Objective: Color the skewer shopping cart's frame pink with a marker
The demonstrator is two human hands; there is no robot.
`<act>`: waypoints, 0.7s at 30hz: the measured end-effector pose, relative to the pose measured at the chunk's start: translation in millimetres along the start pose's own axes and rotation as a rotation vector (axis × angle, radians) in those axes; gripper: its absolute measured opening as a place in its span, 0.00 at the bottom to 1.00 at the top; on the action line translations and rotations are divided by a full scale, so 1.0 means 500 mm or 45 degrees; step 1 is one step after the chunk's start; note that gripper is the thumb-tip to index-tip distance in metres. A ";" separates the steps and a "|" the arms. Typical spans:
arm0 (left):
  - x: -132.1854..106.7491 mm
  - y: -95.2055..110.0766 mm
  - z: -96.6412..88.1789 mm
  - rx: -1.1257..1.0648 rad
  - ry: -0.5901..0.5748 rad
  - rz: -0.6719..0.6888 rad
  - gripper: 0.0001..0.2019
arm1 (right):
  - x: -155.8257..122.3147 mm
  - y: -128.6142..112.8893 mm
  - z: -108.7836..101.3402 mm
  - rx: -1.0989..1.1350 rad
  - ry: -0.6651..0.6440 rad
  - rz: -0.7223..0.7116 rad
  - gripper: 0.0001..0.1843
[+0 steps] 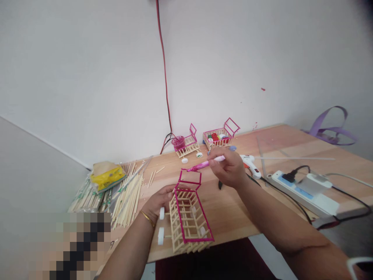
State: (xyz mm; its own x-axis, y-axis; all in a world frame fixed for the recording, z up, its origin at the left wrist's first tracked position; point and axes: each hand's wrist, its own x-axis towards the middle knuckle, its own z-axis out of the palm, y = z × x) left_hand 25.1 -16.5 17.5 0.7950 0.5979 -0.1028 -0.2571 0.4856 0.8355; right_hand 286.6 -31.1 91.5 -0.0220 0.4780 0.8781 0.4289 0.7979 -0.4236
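We note one stick cart (180, 216) at the near edge of the tabletop (239, 221), tilted so that we look down into its open basket. The top rim and the handle (190, 182) are pink; the lower sticks are bare wood. White wheels (160, 236) show at its left side.

Left hand (161, 197): grasping the cart near its handle end, fingers partly hidden behind the sticks. Right hand (227, 167): closed around a pink-smeared brush (204, 165), whose tip lies at the handle's top bar; we cannot tell whether it is touching.

Beyond, near the wall, we record a second cart (188, 148) with a cup (178, 142) of pink paint beside it, and a third cart (218, 143) holding coloured items. To the left lie loose sticks (129, 202) and a yellow packet (107, 177). To the right we see a glue gun (252, 167) and a power strip (305, 195) with a black plug (289, 177) inserted.
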 end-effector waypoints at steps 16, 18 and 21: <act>0.002 -0.002 -0.004 -0.024 0.018 0.046 0.28 | 0.008 -0.007 -0.006 -0.057 -0.046 -0.143 0.07; 0.004 -0.004 -0.007 -0.027 0.005 0.059 0.27 | 0.006 -0.007 -0.003 -0.028 -0.067 -0.187 0.08; 0.006 -0.005 -0.011 -0.040 -0.018 0.069 0.26 | 0.004 -0.006 -0.001 0.017 -0.047 -0.241 0.11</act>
State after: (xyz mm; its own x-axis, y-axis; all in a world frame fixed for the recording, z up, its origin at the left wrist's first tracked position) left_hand 25.0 -12.6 12.4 0.7870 0.6150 -0.0498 -0.3170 0.4723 0.8225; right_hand 285.5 -32.5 94.8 -0.1347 0.3320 0.9336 0.4022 0.8794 -0.2547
